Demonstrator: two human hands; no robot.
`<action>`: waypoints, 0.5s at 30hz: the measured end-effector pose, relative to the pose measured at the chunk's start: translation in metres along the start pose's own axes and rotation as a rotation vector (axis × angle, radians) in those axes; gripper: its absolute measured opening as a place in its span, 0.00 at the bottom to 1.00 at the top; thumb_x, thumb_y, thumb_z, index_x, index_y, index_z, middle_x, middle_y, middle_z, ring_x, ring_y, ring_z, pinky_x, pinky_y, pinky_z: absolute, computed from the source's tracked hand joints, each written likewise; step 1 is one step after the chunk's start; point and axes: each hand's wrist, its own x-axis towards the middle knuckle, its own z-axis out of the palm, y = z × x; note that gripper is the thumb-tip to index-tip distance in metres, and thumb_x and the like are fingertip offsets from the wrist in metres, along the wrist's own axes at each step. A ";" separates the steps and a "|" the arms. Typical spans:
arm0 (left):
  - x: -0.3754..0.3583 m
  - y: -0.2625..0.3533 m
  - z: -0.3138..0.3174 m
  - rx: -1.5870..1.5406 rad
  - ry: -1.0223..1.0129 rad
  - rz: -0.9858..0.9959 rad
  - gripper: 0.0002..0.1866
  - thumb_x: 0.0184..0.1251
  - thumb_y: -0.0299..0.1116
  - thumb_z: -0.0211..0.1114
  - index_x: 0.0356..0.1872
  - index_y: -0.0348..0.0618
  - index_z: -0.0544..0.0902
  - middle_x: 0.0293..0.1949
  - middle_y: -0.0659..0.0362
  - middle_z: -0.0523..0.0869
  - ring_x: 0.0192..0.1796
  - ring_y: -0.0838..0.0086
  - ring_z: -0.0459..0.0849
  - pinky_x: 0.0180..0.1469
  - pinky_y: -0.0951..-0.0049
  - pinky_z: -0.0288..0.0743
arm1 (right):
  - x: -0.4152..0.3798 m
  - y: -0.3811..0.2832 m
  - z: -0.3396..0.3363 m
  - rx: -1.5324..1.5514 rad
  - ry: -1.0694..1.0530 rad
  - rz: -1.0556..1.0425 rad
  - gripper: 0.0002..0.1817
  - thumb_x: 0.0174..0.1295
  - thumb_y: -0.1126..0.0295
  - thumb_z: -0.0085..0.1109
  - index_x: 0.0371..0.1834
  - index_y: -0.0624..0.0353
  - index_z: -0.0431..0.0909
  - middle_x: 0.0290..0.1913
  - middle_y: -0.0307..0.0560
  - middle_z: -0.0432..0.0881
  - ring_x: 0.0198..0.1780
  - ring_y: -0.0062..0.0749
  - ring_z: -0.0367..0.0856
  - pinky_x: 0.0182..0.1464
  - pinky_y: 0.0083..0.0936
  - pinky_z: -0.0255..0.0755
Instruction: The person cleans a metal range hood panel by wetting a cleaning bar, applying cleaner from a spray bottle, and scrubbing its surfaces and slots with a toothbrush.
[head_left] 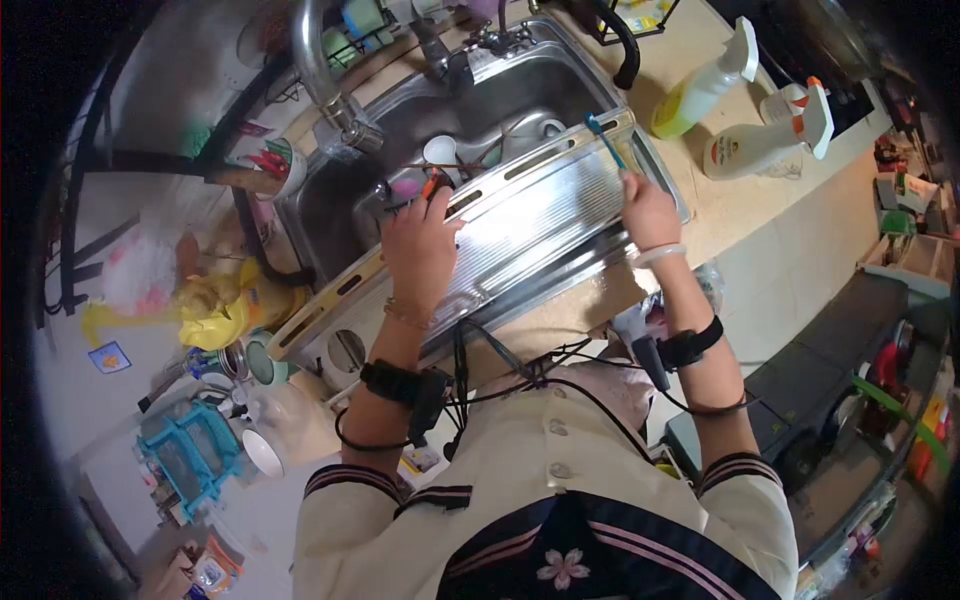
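Observation:
A long ribbed metal panel, with slots along its raised rim, lies slantwise across the front of the steel sink. My left hand is closed over the panel's far rim, its fingertips hanging toward the basin. In my right hand is a blue-green toothbrush, gripped by its handle. Its head is at the panel's upper right corner, by the slotted rim. Inside the basin, near my left fingers, sit a white cup and other small items.
Over the sink hangs a chrome faucet. Two spray bottles, one yellow-green and one clear, stand on the right counter. At left are a yellow bag and a teal rack. Cables run between my wrist straps.

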 end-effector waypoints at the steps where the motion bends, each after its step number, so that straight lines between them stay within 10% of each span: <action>1: 0.000 0.001 0.001 -0.004 0.007 0.004 0.20 0.52 0.38 0.64 0.48 0.49 0.77 0.35 0.58 0.79 0.39 0.64 0.77 0.41 0.62 0.66 | 0.006 0.005 -0.002 0.025 -0.003 0.037 0.23 0.65 0.52 0.39 0.35 0.59 0.79 0.32 0.63 0.79 0.37 0.59 0.77 0.43 0.48 0.69; 11: 0.001 -0.001 0.000 0.007 0.020 -0.012 0.20 0.51 0.38 0.65 0.47 0.49 0.77 0.36 0.58 0.80 0.38 0.63 0.77 0.42 0.62 0.68 | -0.010 -0.009 -0.002 -0.058 -0.112 -0.164 0.23 0.66 0.53 0.36 0.33 0.58 0.79 0.30 0.65 0.78 0.35 0.58 0.78 0.40 0.49 0.71; 15: -0.004 -0.002 0.004 -0.017 0.042 0.010 0.21 0.50 0.39 0.66 0.47 0.49 0.77 0.36 0.58 0.80 0.39 0.64 0.78 0.42 0.62 0.68 | 0.024 0.014 -0.010 0.021 0.019 0.086 0.24 0.66 0.52 0.37 0.32 0.58 0.78 0.28 0.63 0.79 0.33 0.58 0.79 0.39 0.49 0.71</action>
